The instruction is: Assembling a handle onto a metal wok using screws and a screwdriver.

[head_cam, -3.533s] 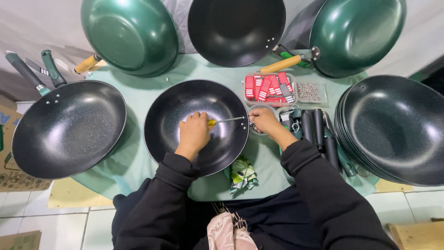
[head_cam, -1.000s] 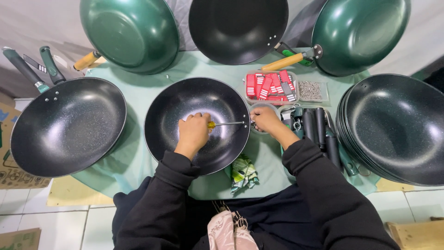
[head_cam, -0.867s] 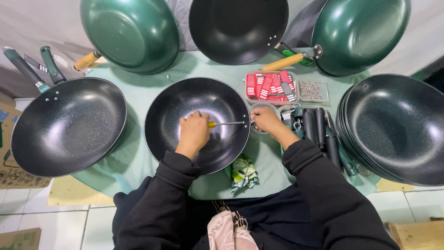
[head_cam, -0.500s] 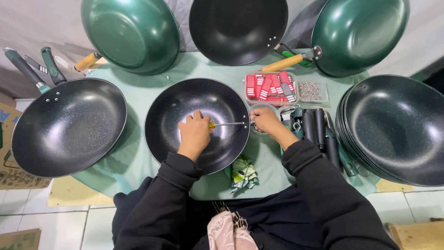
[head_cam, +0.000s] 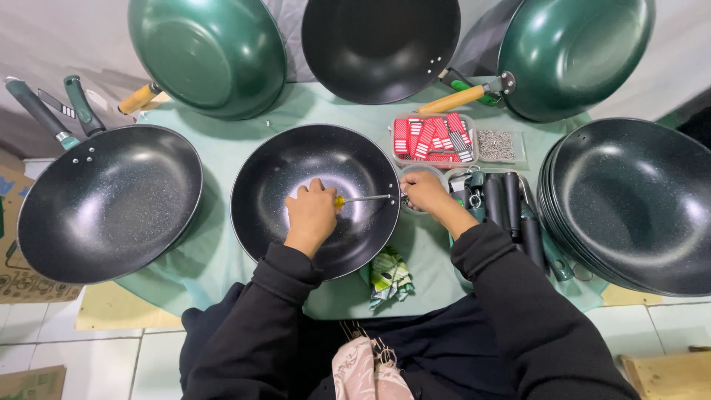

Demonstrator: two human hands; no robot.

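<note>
I saw a clear tray of red-and-white packets (head_cam: pixel 433 138) behind the centre wok, a green-and-white printed wrapper (head_cam: pixel 389 275) at the table's near edge, cardboard boxes (head_cam: pixel 29 274) far left.

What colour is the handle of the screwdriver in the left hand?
Yellow. The screwdriver handle peeks out from the left hand inside the black pan, in the head view.
</note>
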